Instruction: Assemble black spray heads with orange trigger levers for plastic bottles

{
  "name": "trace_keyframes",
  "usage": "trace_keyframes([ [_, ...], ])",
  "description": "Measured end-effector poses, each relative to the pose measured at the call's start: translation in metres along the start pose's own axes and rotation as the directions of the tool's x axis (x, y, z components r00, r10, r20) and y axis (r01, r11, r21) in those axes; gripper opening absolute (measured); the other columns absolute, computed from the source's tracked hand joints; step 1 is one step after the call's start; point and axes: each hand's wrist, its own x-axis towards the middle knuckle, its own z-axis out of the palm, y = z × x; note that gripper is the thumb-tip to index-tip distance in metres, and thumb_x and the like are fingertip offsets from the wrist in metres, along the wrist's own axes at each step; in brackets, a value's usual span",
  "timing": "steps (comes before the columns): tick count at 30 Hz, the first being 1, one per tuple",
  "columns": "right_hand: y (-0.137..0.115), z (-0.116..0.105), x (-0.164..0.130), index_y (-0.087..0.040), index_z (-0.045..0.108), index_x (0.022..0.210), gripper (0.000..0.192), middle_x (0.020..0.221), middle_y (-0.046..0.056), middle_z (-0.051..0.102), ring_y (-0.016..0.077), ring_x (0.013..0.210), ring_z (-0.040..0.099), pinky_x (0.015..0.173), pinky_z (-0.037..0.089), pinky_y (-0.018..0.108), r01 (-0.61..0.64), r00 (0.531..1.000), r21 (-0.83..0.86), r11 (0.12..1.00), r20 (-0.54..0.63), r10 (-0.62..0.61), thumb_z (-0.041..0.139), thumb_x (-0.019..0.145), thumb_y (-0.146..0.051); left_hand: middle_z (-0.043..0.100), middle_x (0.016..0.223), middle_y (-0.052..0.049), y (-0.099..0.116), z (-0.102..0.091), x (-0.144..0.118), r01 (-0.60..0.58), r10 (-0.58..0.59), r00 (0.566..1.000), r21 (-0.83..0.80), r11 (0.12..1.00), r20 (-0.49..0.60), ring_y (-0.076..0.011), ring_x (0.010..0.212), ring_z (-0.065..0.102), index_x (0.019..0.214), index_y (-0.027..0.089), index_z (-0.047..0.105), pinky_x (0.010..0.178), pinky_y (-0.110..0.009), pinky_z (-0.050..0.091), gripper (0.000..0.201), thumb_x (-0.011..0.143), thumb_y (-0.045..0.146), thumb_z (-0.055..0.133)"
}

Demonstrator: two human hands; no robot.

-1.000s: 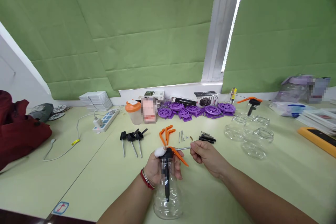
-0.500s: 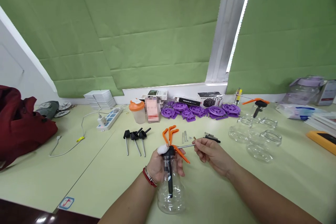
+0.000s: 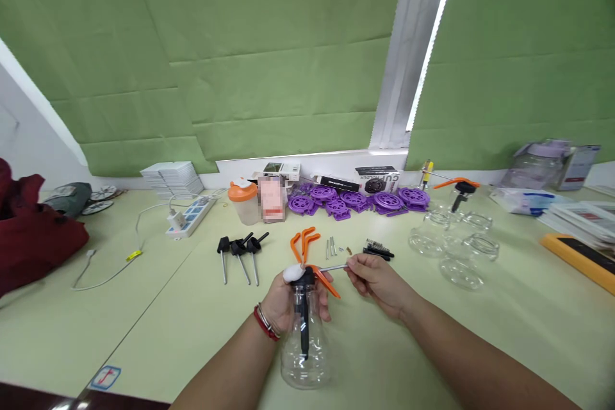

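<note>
My left hand [image 3: 283, 302] grips the neck of a clear spray bottle [image 3: 305, 352] that stands on the table. The bottle carries a black pump head [image 3: 307, 278] with an orange trigger lever [image 3: 327, 280], and a black tube hangs down inside it. My right hand [image 3: 377, 282] pinches the outer end of a thin metal rod [image 3: 332, 267] that sticks out sideways from the pump head. A white finger cover shows on my left thumb [image 3: 292, 273].
Behind the bottle lie three black pump heads with tubes [image 3: 239, 255], orange levers [image 3: 302, 243], small metal pins [image 3: 331, 247] and black springs [image 3: 378, 250]. Empty clear bottles [image 3: 456, 246] stand to the right. Purple reels [image 3: 355, 200], boxes, a power strip [image 3: 187, 216] and a red bag [image 3: 33, 240] lie farther off.
Both hands keep their grip on the bottle and the rod. The head camera has shifted slightly, so the whole scene sits a little differently in view.
</note>
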Motion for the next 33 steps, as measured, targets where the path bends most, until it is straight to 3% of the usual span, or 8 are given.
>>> trace_keyframes([
  [7, -0.002, -0.002, 0.002, -0.015, 0.053, 0.066, 0.037, 0.052, -0.004, 0.050, 0.0035, 0.039, 0.034, 0.039, 0.020, 0.020, 0.026, 1.000, 0.051, 0.998, 0.012, -0.026, 0.066, 0.071, -0.049, 0.067, 0.069, -0.011, 0.004, 0.007, 0.000, 0.012, -0.009, 0.998, 0.048, 0.999, -0.065, -0.0260, 0.058, 0.066, 0.097, 0.005, 0.064, 0.058, -0.033, 0.046, 0.052, 0.082, 0.049, 0.043],
  [15, -0.003, 0.001, 0.007, -0.014, 0.061, 0.078, 0.033, 0.062, -0.001, 0.059, 0.0077, 0.052, 0.049, 0.053, 0.041, 0.024, 0.243, 0.970, 0.044, 0.969, -0.044, -0.241, 0.075, 0.062, -0.040, 0.065, 0.069, -0.011, 0.008, 0.010, -0.001, -0.039, 0.042, 0.997, 0.041, 0.998, -0.058, -0.0252, 0.058, 0.065, 0.098, 0.004, 0.064, 0.061, -0.036, 0.048, 0.054, 0.082, 0.050, 0.041],
  [18, -0.004, 0.001, 0.007, -0.015, 0.060, 0.079, 0.036, 0.065, 0.000, 0.061, 0.0084, 0.051, 0.051, 0.050, 0.042, 0.023, 0.176, 0.984, 0.093, 0.980, -0.027, -0.174, 0.073, 0.065, -0.045, 0.065, 0.070, -0.011, 0.008, 0.009, -0.002, -0.050, 0.052, 0.998, 0.044, 0.998, -0.046, -0.0249, 0.058, 0.065, 0.099, 0.004, 0.064, 0.062, -0.036, 0.048, 0.054, 0.083, 0.050, 0.040],
  [20, -0.004, 0.000, 0.007, -0.014, 0.057, 0.071, 0.038, 0.060, 0.000, 0.059, 0.0066, 0.044, 0.046, 0.042, 0.035, 0.021, 0.116, 0.993, 0.067, 0.991, -0.020, -0.115, 0.069, 0.067, -0.050, 0.065, 0.070, -0.011, 0.008, 0.009, -0.001, -0.036, 0.038, 0.998, 0.056, 0.998, -0.045, -0.0251, 0.058, 0.065, 0.098, 0.004, 0.064, 0.062, -0.036, 0.047, 0.054, 0.082, 0.050, 0.040],
  [23, -0.004, -0.001, 0.007, -0.015, 0.054, 0.067, 0.035, 0.054, -0.003, 0.054, 0.0053, 0.041, 0.042, 0.040, 0.031, 0.020, 0.134, 0.991, -0.002, 0.991, -0.019, -0.134, 0.072, 0.065, -0.045, 0.065, 0.070, -0.011, 0.007, 0.009, 0.000, -0.008, 0.012, 0.998, 0.072, 0.997, -0.056, -0.0254, 0.059, 0.065, 0.097, 0.004, 0.064, 0.061, -0.035, 0.047, 0.054, 0.082, 0.051, 0.041],
  [29, -0.016, -0.016, 0.012, -0.016, 0.058, 0.074, 0.023, 0.055, -0.004, 0.054, 0.0079, 0.050, 0.048, 0.053, 0.041, 0.024, 0.312, 0.935, -0.115, 0.943, -0.139, -0.326, 0.070, 0.065, -0.033, 0.064, 0.069, -0.011, 0.010, 0.013, -0.002, -0.053, 0.056, 0.996, 0.053, 0.997, -0.074, -0.0243, 0.057, 0.064, 0.097, 0.005, 0.064, 0.061, -0.036, 0.047, 0.052, 0.082, 0.049, 0.042],
  [33, -0.023, -0.043, 0.018, -0.017, 0.058, 0.081, 0.024, 0.066, -0.001, 0.058, 0.0112, 0.056, 0.053, 0.055, 0.043, 0.027, 0.308, 0.877, -0.284, 0.908, -0.285, -0.387, 0.068, 0.066, -0.034, 0.064, 0.069, -0.010, 0.015, 0.016, -0.004, -0.123, 0.126, 0.985, 0.029, 0.992, -0.119, -0.0218, 0.058, 0.062, 0.095, 0.007, 0.065, 0.063, -0.035, 0.048, 0.047, 0.081, 0.047, 0.045],
])
